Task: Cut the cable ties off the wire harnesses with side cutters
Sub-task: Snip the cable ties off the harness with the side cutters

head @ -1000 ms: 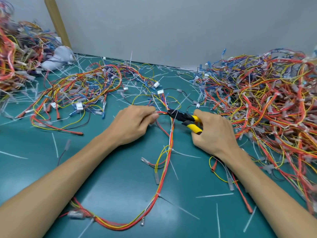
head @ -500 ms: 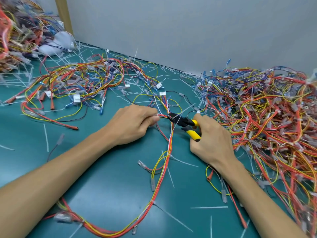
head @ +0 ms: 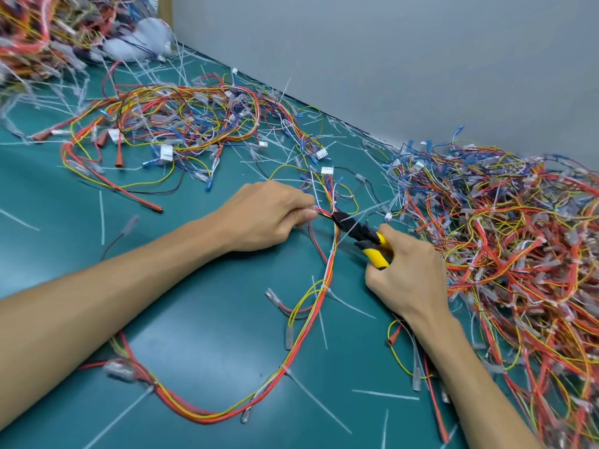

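Observation:
A wire harness (head: 325,280) of red, orange, yellow and white wires runs from mid-table down in a loop toward me, with white cable ties (head: 328,290) still on it. My left hand (head: 270,215) pinches the harness near its upper end. My right hand (head: 406,273) grips the yellow handles of the side cutters (head: 359,233). Their black jaws sit at the bundle just right of my left fingertips.
A big tangle of harnesses (head: 505,241) fills the right side. A looser heap (head: 181,124) lies at the back left, a further pile (head: 35,34) in the far left corner. Cut white tie strips (head: 385,394) litter the green mat (head: 201,335). A grey wall (head: 389,59) stands behind.
The view has swung left and tilted. Both hands stay at the same spot on the harness, with the cutter jaws still at the bundle.

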